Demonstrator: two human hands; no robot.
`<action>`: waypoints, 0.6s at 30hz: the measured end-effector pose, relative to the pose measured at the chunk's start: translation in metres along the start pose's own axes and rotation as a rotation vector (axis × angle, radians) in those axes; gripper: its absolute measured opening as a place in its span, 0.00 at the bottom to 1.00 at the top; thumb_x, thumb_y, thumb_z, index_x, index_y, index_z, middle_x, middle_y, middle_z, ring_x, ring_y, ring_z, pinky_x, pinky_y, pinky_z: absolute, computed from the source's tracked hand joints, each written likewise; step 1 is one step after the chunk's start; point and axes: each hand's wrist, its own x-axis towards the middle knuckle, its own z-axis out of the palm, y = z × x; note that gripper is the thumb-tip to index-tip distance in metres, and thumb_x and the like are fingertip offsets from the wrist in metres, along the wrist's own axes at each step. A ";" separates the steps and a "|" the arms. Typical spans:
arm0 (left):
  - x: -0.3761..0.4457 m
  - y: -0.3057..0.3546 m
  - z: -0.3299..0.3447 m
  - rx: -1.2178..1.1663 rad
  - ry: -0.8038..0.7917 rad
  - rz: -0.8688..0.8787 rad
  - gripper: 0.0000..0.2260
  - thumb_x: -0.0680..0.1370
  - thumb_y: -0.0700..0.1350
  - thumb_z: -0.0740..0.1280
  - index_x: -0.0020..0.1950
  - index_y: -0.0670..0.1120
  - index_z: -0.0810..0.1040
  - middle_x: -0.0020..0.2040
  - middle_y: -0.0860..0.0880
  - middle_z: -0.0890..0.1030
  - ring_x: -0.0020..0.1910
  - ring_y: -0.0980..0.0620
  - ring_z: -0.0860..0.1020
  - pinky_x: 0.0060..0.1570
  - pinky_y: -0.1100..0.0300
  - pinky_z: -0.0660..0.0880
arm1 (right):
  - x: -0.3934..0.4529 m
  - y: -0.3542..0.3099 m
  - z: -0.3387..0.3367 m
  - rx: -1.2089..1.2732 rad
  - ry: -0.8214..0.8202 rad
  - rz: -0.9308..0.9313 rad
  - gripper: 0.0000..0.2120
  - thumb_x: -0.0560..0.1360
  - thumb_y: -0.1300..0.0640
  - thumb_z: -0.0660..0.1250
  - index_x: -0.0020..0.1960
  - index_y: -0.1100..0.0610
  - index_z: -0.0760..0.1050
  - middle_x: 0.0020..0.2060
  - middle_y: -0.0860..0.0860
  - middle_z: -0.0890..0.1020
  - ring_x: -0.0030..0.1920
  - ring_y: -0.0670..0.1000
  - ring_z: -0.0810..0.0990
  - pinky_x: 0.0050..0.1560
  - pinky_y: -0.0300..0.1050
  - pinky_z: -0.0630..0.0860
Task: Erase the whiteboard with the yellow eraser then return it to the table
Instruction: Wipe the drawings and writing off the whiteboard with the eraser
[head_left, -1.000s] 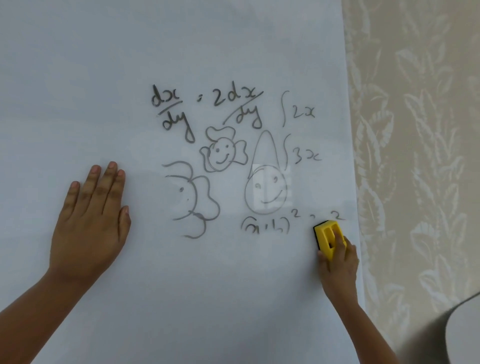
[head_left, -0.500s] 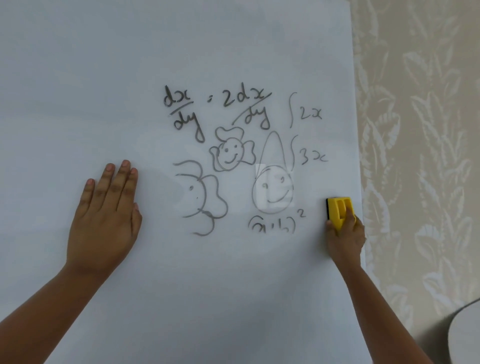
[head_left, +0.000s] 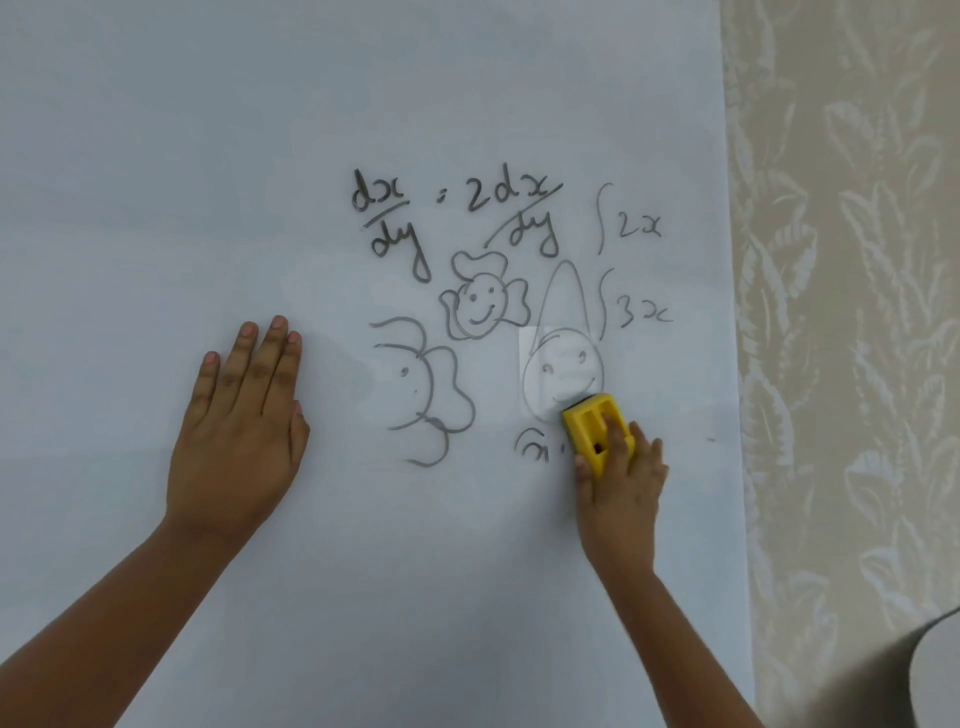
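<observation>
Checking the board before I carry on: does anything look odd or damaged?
Nothing damaged. One oddity: a pale rectangular patch over the cone-hatted smiley, just above the yellow eraser held by the right hand.

Left hand (head_left: 236, 434) flat, palm down, fingers straight and together pointing toward 12 o'clock; forearm enters from 7 o'clock. Right hand (head_left: 621, 475) curled in a grip, fingers toward 11 o'clock; forearm enters from 5 o'clock.
</observation>
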 end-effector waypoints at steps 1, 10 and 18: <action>0.000 0.000 -0.001 0.002 -0.001 0.000 0.23 0.80 0.43 0.48 0.74 0.36 0.58 0.74 0.39 0.61 0.74 0.41 0.58 0.72 0.44 0.53 | -0.012 -0.010 0.004 0.008 -0.014 -0.074 0.24 0.78 0.51 0.59 0.72 0.55 0.59 0.72 0.60 0.62 0.72 0.67 0.53 0.71 0.63 0.51; 0.001 -0.002 0.000 -0.002 0.004 0.017 0.23 0.80 0.43 0.48 0.74 0.36 0.58 0.74 0.39 0.60 0.74 0.42 0.58 0.72 0.45 0.52 | 0.014 -0.030 0.002 -0.027 0.033 0.036 0.25 0.78 0.52 0.59 0.73 0.56 0.58 0.73 0.61 0.60 0.73 0.66 0.52 0.71 0.63 0.50; -0.001 -0.001 -0.002 -0.013 0.002 0.009 0.23 0.80 0.43 0.48 0.74 0.35 0.58 0.74 0.38 0.61 0.74 0.41 0.57 0.72 0.45 0.53 | -0.017 -0.049 0.008 -0.036 0.006 -0.152 0.24 0.78 0.51 0.60 0.72 0.53 0.59 0.72 0.60 0.63 0.73 0.65 0.54 0.72 0.63 0.51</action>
